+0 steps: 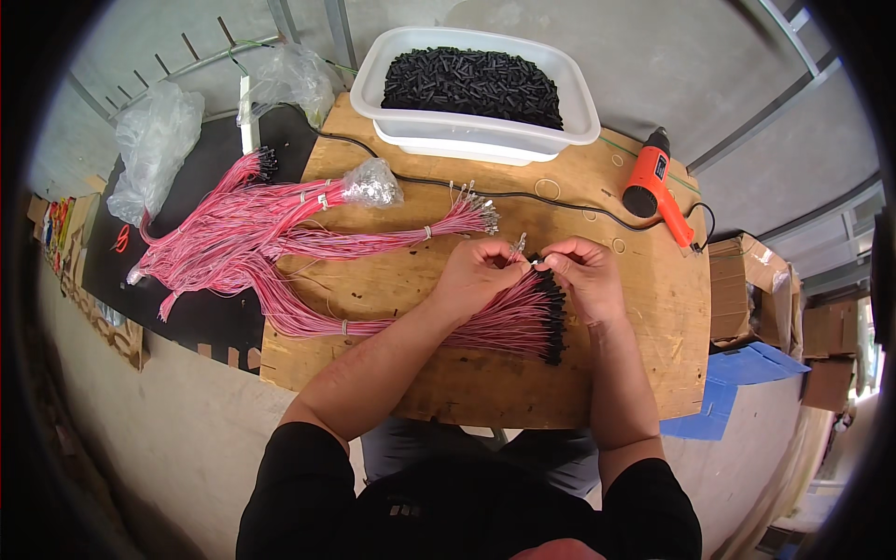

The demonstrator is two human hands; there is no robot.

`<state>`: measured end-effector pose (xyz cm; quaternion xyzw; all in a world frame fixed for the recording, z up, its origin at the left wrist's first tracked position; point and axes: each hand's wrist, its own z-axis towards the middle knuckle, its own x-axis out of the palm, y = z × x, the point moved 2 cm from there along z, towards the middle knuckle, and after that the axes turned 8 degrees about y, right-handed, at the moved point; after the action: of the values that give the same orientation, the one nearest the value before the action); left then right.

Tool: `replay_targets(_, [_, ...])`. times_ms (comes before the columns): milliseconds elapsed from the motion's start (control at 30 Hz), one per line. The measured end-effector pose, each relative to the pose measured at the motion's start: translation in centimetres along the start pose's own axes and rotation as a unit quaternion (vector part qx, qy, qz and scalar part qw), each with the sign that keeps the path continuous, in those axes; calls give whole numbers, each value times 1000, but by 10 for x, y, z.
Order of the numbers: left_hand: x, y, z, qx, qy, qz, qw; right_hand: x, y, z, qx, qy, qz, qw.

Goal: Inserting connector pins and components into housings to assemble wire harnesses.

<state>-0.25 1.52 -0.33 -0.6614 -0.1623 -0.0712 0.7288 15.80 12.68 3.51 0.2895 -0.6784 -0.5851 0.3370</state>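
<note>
My left hand [478,277] pinches thin wire ends, and small silvery tips [520,243] stick up past its fingertips. My right hand [588,278] is close beside it, thumb and finger pinched together at a tiny pale end; what exactly it holds is too small to make out. Beneath both hands lies a bundle of pink and white wires [504,322], its ends covered in black sleeves [554,327]. A second wire bundle [373,241] with bare silvery terminals [483,215] lies just beyond my left hand, tied with a band.
A white tub [581,103] full of short black tubes [471,86] stands at the back. An orange heat gun [651,177] lies right, its black cord [523,194] crossing the wooden table [653,317]. More pink wires [215,233] and plastic bags [159,140] are left; cardboard boxes [733,289] stand right.
</note>
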Motion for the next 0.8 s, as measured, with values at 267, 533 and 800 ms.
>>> replay_targets(267, [1,-3,0,-25,23,32,999,-5,2,-1,7,5,2,1000])
replay_targets(533, [-3,-5,-1,-11,18,145,989,-7,4,0,6,6,49,999])
replay_targets(800, [0,-8,0,3,14,194,981,-13,4,1,55,32,109,992])
